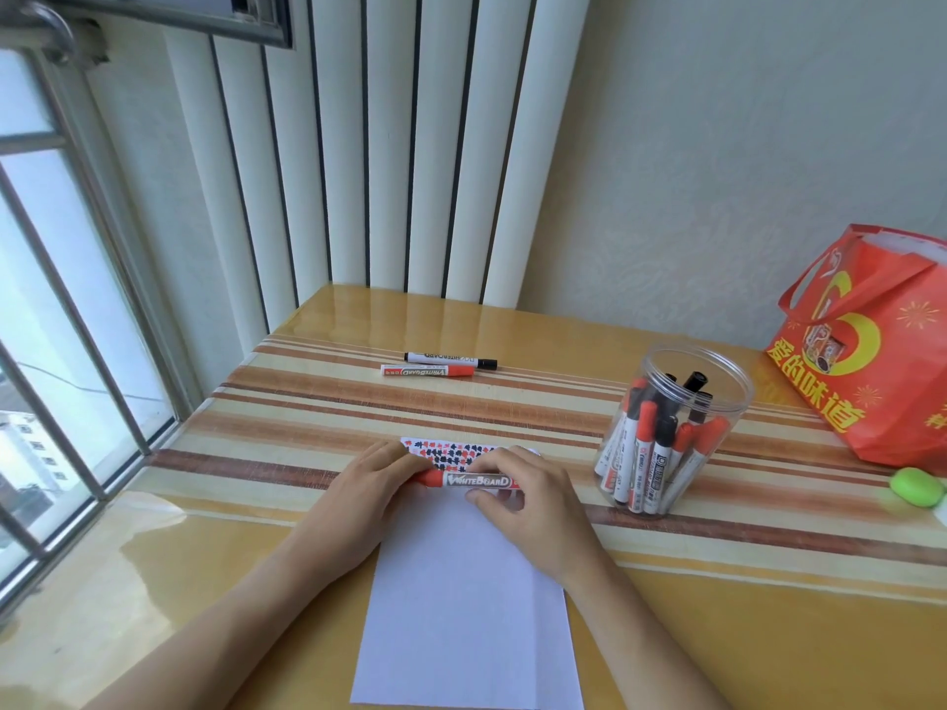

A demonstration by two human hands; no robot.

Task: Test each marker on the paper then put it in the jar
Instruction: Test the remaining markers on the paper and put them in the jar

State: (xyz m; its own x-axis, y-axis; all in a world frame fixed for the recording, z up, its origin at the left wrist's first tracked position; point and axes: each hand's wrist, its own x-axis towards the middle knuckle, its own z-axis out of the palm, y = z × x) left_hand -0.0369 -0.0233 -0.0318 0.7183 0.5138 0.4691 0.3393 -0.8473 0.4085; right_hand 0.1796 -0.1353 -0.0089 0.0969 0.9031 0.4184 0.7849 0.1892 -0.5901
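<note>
Both hands, left hand (376, 481) and right hand (517, 491), grip the red marker (474, 480) over the paper (461, 581).

left grip (382, 479), right grip (517, 486) (both pinching), forearms converging

markers on table (439, 365): 2 | held marker (474, 480): 1 | jar (671, 427): 1 | paper (461, 607): 1 | hands: 2

- Bare tabletop (512, 402) lies open beyond the hands (369, 499).
- A clear jar (671, 433) stands just right of them.
- Two markers (440, 365) lie farther ahead.
</note>
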